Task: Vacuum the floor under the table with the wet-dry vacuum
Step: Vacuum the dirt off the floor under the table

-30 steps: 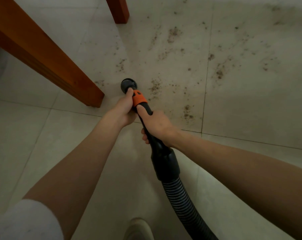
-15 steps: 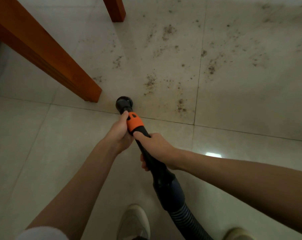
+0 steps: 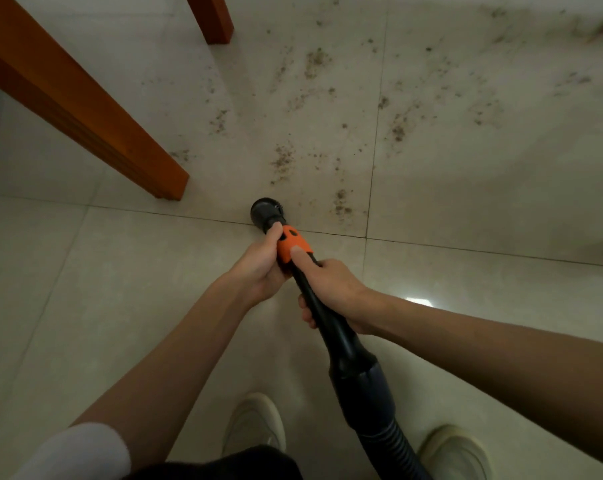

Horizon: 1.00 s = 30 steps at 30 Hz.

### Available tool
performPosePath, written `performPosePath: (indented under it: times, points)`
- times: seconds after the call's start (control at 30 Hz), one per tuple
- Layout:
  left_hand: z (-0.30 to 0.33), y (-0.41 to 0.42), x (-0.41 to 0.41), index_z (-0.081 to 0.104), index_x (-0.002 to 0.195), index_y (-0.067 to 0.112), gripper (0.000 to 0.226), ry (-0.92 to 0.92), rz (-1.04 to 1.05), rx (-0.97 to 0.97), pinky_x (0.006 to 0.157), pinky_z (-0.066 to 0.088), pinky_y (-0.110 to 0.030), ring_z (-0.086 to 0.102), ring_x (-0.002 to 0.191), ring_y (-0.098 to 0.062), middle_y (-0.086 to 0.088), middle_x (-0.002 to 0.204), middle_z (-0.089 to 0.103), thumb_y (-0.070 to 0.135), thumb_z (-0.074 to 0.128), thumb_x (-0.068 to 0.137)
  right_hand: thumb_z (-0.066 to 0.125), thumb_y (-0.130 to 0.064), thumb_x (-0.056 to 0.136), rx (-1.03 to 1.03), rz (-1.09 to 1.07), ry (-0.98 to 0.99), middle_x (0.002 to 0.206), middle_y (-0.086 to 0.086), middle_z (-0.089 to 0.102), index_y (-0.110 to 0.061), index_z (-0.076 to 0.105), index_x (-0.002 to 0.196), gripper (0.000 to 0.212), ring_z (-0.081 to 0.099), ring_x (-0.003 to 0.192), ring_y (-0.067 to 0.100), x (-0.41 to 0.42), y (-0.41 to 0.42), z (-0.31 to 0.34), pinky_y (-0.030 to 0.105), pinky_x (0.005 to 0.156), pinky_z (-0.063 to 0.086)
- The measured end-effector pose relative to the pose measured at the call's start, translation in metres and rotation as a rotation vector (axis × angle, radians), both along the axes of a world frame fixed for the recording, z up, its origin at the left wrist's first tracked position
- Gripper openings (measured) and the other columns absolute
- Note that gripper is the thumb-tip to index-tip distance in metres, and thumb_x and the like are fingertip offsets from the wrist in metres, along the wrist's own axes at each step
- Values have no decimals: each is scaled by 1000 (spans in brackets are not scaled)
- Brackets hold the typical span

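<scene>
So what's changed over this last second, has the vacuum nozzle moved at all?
Yes. The nozzle has been drawn back toward the person, off the dirt specks onto the tile seam by the table leg. Both shoes have come into view. The left hand and right hand keep their grip on the wand; the dirt remains.

vacuum wand: black, orange collar | round nozzle at tile seam | dirt just beside

We see a pale tiled floor strewn with dark debris, two orange-brown wooden table legs, and a light glare.
</scene>
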State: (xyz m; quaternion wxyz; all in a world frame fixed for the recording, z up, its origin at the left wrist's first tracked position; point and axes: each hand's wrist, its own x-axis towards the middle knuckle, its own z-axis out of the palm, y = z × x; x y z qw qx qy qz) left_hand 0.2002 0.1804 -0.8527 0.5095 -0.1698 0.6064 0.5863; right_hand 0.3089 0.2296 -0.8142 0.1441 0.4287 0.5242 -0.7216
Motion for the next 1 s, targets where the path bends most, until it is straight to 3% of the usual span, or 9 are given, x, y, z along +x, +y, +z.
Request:
performPosePath:
  times: [0.23, 0.47, 0.57, 0.7, 0.83, 1.0]
  points:
    - [0, 7, 20, 44, 117, 5, 33, -26, -80, -11, 65, 47, -32, 58, 87, -20, -14, 101, 57, 33, 37, 101, 43, -51, 95, 18, -63, -14, 62, 8, 56, -6, 53, 84, 48, 54, 45, 17, 24, 0, -2, 26, 46, 48]
    - [-2, 11, 30, 41, 132, 0, 47, -73, -124, -41, 65, 48, -31, 59, 90, -22, -20, 122, 54, 35, 39, 100, 47, -47, 94, -110, -94, -38, 61, 11, 57, 0, 55, 91, 48, 56, 45, 18, 36, 9, 3, 25, 46, 49]
    - [-2, 13, 36, 45, 127, 2, 44, -60, -192, -59, 67, 47, -29, 59, 88, -20, -16, 108, 59, 36, 39, 100, 49, -44, 93, -92, -104, -32, 62, 13, 58, 5, 57, 99, 51, 58, 45, 18, 37, 15, 4, 23, 45, 50]
    - [-3, 19, 46, 53, 113, 6, 35, -46, -296, -74, 68, 47, -27, 58, 84, -17, -10, 94, 61, 36, 41, 99, 46, -47, 95, -4, -125, -59, 59, 10, 54, -2, 55, 88, 46, 53, 42, 17, 48, 16, 1, 24, 44, 47]
    - [-6, 26, 62, 55, 110, 4, 36, -59, -339, -78, 74, 48, -28, 58, 88, -20, -13, 101, 61, 36, 43, 98, 43, -48, 96, 71, -138, -85, 58, 8, 55, -5, 54, 83, 46, 54, 41, 15, 67, 16, -1, 23, 43, 46]
    - [-5, 37, 79, 48, 126, -3, 46, -50, -335, -60, 67, 49, -30, 59, 90, -22, -17, 110, 59, 34, 41, 99, 42, -46, 98, 98, -168, -98, 60, 8, 55, -5, 55, 87, 44, 53, 39, 13, 82, 21, 2, 21, 41, 46]
